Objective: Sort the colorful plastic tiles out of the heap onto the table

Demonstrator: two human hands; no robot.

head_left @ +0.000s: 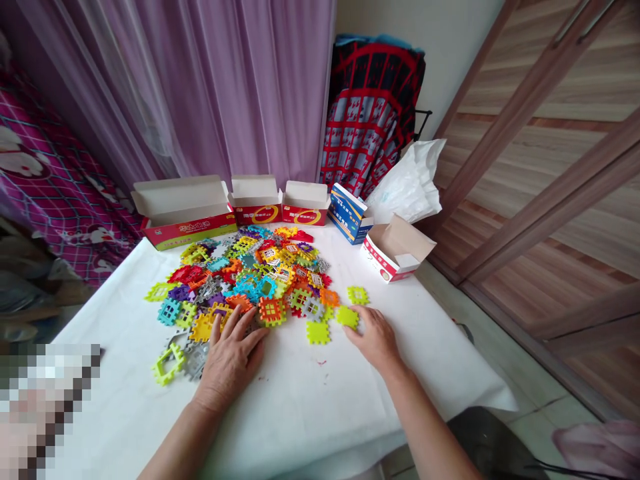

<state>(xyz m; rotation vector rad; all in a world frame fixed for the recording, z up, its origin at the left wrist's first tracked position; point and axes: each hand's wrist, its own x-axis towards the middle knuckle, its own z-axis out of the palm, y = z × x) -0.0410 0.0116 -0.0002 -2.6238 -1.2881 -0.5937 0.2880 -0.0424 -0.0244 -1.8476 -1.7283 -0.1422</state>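
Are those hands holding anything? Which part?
Nothing seems gripped. The left hand rests on the pile of plastic blocks; the right hand's fingertips touch the edge of a lime-green block.

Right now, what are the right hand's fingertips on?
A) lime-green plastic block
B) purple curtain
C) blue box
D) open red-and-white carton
A. The fingertips of the right hand rest on the lime-green plastic block.
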